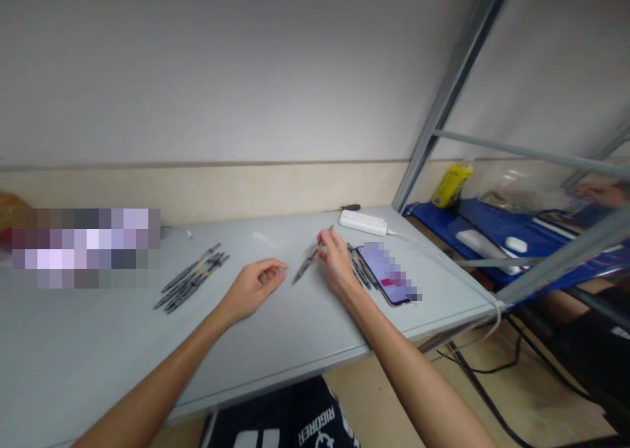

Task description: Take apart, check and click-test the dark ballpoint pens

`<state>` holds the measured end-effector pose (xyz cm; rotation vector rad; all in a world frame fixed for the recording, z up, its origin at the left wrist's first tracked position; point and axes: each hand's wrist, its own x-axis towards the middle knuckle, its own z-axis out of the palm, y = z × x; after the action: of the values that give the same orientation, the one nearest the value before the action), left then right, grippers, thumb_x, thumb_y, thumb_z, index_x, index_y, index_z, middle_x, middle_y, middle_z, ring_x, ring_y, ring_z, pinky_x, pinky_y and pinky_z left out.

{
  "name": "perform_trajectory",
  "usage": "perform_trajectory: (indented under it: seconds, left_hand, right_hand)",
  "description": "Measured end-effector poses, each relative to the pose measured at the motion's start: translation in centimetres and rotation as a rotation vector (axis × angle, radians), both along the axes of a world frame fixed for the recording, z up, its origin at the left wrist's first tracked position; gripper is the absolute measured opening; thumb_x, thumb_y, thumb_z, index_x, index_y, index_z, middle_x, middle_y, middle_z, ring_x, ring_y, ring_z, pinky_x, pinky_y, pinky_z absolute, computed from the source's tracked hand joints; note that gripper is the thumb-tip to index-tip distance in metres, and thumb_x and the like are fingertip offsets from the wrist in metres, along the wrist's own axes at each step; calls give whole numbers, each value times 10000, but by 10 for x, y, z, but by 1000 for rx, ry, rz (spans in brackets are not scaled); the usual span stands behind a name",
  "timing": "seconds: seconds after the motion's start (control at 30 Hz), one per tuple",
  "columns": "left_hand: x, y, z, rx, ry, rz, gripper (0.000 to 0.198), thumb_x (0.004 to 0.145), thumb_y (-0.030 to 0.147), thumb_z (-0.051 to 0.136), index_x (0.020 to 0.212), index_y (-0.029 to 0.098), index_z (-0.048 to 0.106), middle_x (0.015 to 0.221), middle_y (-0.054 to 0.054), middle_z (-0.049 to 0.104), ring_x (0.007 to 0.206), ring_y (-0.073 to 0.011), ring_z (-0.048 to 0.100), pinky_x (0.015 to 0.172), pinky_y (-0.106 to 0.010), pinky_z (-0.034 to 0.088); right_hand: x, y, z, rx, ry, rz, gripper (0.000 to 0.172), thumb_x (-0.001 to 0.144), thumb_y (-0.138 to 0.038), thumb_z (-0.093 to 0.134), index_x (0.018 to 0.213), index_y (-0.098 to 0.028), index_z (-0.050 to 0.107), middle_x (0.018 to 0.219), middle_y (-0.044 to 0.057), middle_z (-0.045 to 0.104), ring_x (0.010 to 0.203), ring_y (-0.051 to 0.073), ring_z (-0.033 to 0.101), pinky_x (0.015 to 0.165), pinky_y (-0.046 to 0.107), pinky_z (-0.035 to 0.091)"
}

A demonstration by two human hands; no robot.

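Note:
My right hand (337,259) pinches a grey pen (308,262) near its upper end, the tip slanting down to the left just above the grey table (275,343). My left hand (256,287) rests on the table a little left of the pen's tip, fingers curled loosely around nothing. A bundle of several similar grey pens (191,277) lies further left. More pens (361,269) lie beside my right hand, next to a phone (388,274) with a lit screen.
A white power bank (363,222) with a cable and a small screwdriver (350,207) lie at the table's back. On the right stands a metal frame (453,87) around a blue-covered surface (497,228) with a yellow bottle (451,184) and a white mouse (516,243). Cables trail on the floor.

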<state>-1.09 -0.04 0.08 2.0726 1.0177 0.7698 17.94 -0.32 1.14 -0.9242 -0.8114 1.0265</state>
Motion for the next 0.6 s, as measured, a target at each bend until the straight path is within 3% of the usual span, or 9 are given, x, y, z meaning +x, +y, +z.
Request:
perform_trajectory:
  seconds: [0.07,0.13,0.27,0.43,0.6]
  left_hand:
    - [-2,2,-1,138,66,66,313,821,404,484,968,165,623,784,-42,617,728,-165,544,686,-282,416]
    - [-7,6,-4,308,141,140,280,822,385,479,923,167,622,792,-52,615,782,-189,539,756,-317,408]
    - [-20,17,-8,498,298,266,227,824,316,441,857,171,612,805,-71,610,823,-227,520,806,-363,395]
    - [-29,20,-6,538,490,401,241,807,290,435,900,175,625,910,-101,600,912,-276,489,808,-404,389]
    - [-29,16,-1,516,590,471,254,800,289,430,920,190,630,941,-110,594,954,-304,475,761,-418,388]
  right_hand:
    - [1,4,9,-30,150,-20,199,734,-370,562,679,-198,478,644,-30,505,563,85,473,466,181,397]
    - [4,7,23,-83,300,127,202,771,-367,490,667,-211,415,530,-60,417,458,84,413,434,193,377]
    - [13,11,49,-181,438,338,374,824,-500,332,582,-216,317,412,-90,219,333,70,177,321,183,158]
    - [18,10,60,-254,457,323,353,829,-373,282,518,-216,226,370,-92,126,328,67,60,312,192,48]
    - [20,5,61,-267,446,348,393,828,-448,273,511,-219,232,373,-94,124,331,64,62,306,192,53]
